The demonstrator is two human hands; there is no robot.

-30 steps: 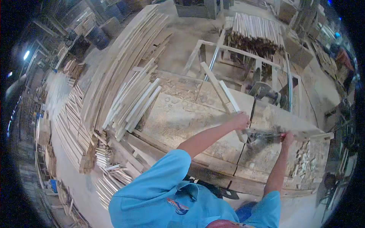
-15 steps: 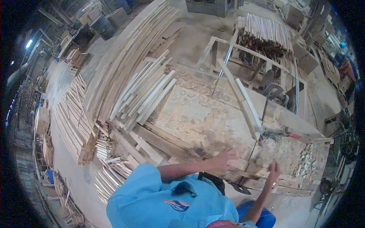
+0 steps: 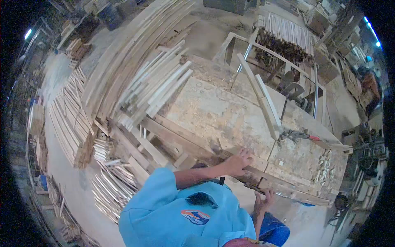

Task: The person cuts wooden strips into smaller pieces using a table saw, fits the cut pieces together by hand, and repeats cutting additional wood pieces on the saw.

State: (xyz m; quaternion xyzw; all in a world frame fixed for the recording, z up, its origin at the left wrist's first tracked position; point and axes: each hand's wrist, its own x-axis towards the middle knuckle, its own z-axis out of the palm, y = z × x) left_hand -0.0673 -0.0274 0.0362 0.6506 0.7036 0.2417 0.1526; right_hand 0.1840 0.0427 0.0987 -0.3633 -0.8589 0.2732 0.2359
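Note:
My left hand (image 3: 238, 161) rests at the near edge of a worn wooden workbench (image 3: 214, 111), fingers apart and slightly bent, holding nothing that I can see. Lower and to the right, my right hand (image 3: 264, 198) is at a dark bar-like piece (image 3: 254, 188) under the bench's front edge. Its fingers and thumb appear closed on the end of that piece; its exact kind is not clear. Two pale wood strips (image 3: 265, 103) lie on the bench beyond my hands. Near their lower end is a dark tool with a red handle (image 3: 314, 138).
Pale wood strips (image 3: 164, 86) are stacked at the bench's left, beside long boards (image 3: 123, 53). Small wood scraps (image 3: 324, 166) lie at the right end. A metal-railed frame (image 3: 284, 61) and a bundle of sticks (image 3: 288, 35) stand beyond. More strips (image 3: 113, 187) lie at lower left.
My right hand has moved left and down from above the bench to the dark piece at its edge. My left hand has shifted slightly left and up, onto the bench edge.

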